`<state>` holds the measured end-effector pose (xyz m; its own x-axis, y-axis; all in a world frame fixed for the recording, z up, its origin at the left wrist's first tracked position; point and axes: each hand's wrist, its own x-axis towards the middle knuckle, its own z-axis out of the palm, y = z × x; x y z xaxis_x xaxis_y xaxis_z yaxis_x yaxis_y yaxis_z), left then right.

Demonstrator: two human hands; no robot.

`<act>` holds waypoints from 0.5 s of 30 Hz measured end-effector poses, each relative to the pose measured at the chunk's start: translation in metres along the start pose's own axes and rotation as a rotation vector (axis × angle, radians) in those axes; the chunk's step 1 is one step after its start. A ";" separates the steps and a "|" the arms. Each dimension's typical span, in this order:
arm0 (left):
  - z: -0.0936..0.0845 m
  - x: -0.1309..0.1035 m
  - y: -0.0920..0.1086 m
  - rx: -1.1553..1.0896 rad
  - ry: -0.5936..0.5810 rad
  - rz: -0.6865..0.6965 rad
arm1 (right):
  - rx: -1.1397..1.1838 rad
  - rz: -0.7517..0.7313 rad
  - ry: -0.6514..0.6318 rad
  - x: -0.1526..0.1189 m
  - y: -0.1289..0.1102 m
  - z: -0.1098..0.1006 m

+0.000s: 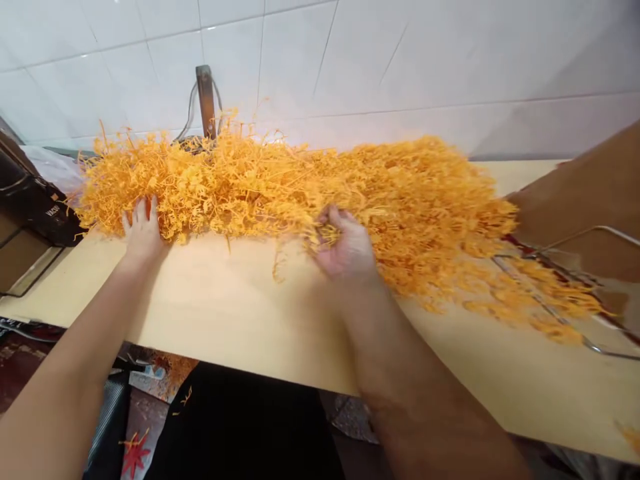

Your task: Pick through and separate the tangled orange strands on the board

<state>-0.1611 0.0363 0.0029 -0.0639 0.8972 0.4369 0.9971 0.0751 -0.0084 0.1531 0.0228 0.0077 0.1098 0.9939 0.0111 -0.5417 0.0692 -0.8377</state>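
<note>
A long heap of orange-yellow flower sprigs (200, 177), probably artificial, stretches across the pale table (225, 293) along the tiled wall. At the heap's left front edge, my left hand (143, 230) rests with fingers spread, their tips against the sprigs. My right hand (347, 247) is closed round a bunch of sprigs (327, 233) at the front middle of the heap. Motion blurs this hand and the sprigs to its right. One thin sprig (277, 263) dangles below the heap, left of my right hand.
A wooden post (205, 100) with a cable stands behind the heap. At the left are a dark box (35, 193) and a clear plastic bag (55, 167). Brown cardboard (585, 193) and a metal wire frame (545, 307) lie at the right. A red leaf shape (135, 457) is below.
</note>
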 end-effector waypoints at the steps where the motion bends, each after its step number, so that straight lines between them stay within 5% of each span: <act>1: 0.002 0.003 0.000 -0.010 -0.019 -0.032 | 0.056 0.016 -0.006 -0.001 0.003 0.004; 5: -0.002 0.004 0.006 -0.080 -0.100 -0.053 | 0.024 0.097 -0.143 -0.010 0.017 0.024; 8: -0.027 -0.011 0.009 -0.114 -0.156 -0.008 | -0.017 0.086 -0.114 -0.014 0.019 0.029; 10: -0.051 -0.029 0.016 -0.168 -0.088 0.041 | -0.037 0.068 -0.108 -0.014 0.018 0.029; 13: -0.077 -0.053 0.044 -0.333 0.171 0.167 | -0.079 0.040 -0.151 -0.015 0.019 0.026; 15: -0.080 -0.060 0.072 -0.488 0.162 0.255 | -0.138 -0.005 -0.207 -0.016 0.023 0.025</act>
<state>-0.0819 -0.0468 0.0476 0.1499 0.7798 0.6078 0.8857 -0.3791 0.2680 0.1181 0.0107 0.0021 -0.0686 0.9910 0.1148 -0.4210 0.0756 -0.9039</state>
